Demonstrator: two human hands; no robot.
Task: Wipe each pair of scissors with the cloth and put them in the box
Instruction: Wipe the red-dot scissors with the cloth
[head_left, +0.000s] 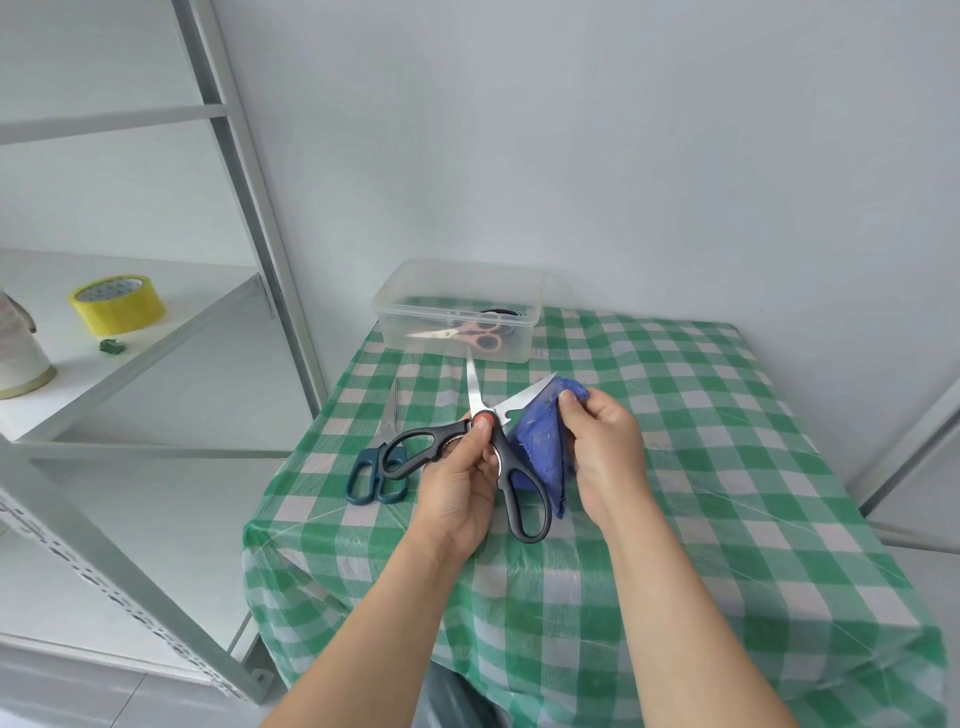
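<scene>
My left hand (460, 480) grips black-handled kitchen scissors (522, 501) at the pivot, blades spread open above the table. My right hand (602, 441) holds a blue cloth (540, 447) and pinches it around the right blade near its tip. Teal-handled scissors (382, 457) lie shut on the tablecloth to the left. The clear plastic box (415, 306) stands at the table's far left, with orange-handled scissors (467, 335) and a dark object inside.
The green checked tablecloth (701, 467) covers a small table set against the white wall. A grey metal shelf (156, 332) at the left carries a yellow tape roll (117, 304), a small green object and a white container.
</scene>
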